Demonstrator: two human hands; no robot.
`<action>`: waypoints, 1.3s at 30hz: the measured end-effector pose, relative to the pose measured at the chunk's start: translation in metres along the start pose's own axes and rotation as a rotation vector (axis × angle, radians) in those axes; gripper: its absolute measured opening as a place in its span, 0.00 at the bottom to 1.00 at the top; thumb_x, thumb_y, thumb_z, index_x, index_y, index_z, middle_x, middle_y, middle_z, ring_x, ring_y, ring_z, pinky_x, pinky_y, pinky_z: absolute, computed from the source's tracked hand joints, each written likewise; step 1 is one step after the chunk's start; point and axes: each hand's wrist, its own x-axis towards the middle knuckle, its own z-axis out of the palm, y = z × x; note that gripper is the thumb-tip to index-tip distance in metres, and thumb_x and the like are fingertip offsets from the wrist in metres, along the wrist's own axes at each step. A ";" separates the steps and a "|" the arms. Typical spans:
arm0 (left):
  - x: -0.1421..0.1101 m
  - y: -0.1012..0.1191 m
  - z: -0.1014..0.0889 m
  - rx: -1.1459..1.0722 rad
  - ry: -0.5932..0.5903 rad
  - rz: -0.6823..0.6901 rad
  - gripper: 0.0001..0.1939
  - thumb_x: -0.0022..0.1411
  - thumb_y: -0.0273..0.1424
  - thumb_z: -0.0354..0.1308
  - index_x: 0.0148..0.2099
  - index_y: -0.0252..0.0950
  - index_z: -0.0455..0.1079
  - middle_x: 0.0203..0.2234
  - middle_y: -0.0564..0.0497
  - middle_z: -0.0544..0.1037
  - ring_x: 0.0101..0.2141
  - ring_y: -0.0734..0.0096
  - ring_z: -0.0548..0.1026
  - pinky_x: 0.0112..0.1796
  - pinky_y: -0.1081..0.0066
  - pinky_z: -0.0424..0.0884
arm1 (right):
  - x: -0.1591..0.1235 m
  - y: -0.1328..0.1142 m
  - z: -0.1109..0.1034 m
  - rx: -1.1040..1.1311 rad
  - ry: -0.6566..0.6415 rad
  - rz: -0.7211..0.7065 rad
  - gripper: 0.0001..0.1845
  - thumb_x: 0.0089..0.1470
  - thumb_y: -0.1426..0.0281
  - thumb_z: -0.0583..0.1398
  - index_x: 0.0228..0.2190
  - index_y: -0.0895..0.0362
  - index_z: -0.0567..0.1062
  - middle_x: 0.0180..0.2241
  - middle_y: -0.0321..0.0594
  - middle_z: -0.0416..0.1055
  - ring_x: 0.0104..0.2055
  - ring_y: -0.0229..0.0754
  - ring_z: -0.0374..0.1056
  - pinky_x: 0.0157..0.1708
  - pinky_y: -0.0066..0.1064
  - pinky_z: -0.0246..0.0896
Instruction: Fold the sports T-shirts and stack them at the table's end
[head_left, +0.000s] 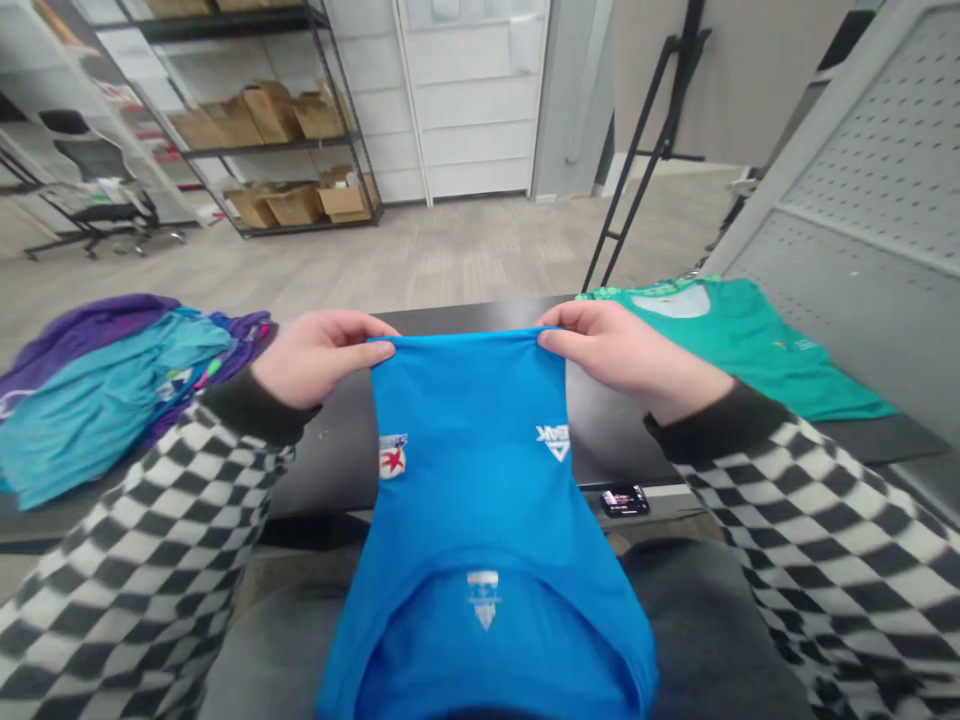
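Left hand (319, 358) and right hand (626, 355) are both pinching the edge of a blue shirt (472, 470), lifting it over the black table (330, 465), and it's hanging toward the lap, while a green shirt (750, 350) is lying off to the right

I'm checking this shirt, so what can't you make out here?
Head view only:
Blue shirt: lower end cut off by the bottom edge.
White logo: bent round the shirt's fold, unreadable.
Green shirt: partly hidden by the right hand.
Phone: screen too small to read.
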 end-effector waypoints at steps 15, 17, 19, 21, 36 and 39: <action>0.141 -0.136 0.019 0.761 0.052 0.065 0.27 0.71 0.43 0.59 0.64 0.34 0.83 0.46 0.41 0.86 0.48 0.49 0.81 0.59 0.53 0.76 | 0.152 0.142 0.026 -0.713 -0.016 -0.103 0.20 0.72 0.59 0.61 0.52 0.57 0.88 0.49 0.51 0.84 0.50 0.57 0.77 0.57 0.48 0.70; 0.145 -0.133 0.021 0.797 0.119 0.159 0.30 0.72 0.41 0.59 0.71 0.34 0.78 0.56 0.38 0.84 0.59 0.43 0.78 0.68 0.45 0.71 | 0.162 0.146 0.028 -0.750 0.053 -0.079 0.22 0.74 0.58 0.59 0.54 0.56 0.87 0.51 0.53 0.84 0.53 0.61 0.77 0.60 0.53 0.69; 0.140 -0.122 0.028 0.790 0.140 0.297 0.33 0.74 0.40 0.58 0.76 0.36 0.72 0.67 0.37 0.78 0.70 0.41 0.71 0.74 0.41 0.63 | 0.163 0.145 0.029 -0.776 0.131 -0.083 0.24 0.76 0.57 0.56 0.58 0.56 0.85 0.53 0.55 0.83 0.57 0.65 0.76 0.62 0.58 0.67; 0.127 -0.106 0.041 0.758 0.015 0.433 0.34 0.77 0.43 0.56 0.80 0.39 0.69 0.75 0.40 0.71 0.77 0.41 0.64 0.78 0.39 0.57 | 0.156 0.139 0.028 -0.792 0.197 -0.107 0.25 0.77 0.59 0.53 0.60 0.56 0.83 0.56 0.57 0.83 0.60 0.67 0.74 0.63 0.61 0.65; 0.101 -0.081 0.086 1.001 -0.118 -0.247 0.46 0.81 0.59 0.38 0.89 0.38 0.50 0.86 0.39 0.48 0.83 0.37 0.49 0.78 0.33 0.51 | 0.094 0.088 0.023 -0.768 0.313 -0.176 0.22 0.70 0.72 0.57 0.55 0.56 0.88 0.54 0.52 0.87 0.58 0.62 0.79 0.61 0.51 0.68; 0.093 -0.076 0.082 1.032 -0.068 -0.358 0.50 0.78 0.63 0.38 0.88 0.39 0.54 0.84 0.36 0.57 0.80 0.27 0.58 0.74 0.32 0.60 | 0.078 0.070 0.041 -0.698 0.194 -0.290 0.21 0.71 0.72 0.58 0.55 0.57 0.87 0.53 0.51 0.87 0.56 0.58 0.79 0.61 0.48 0.68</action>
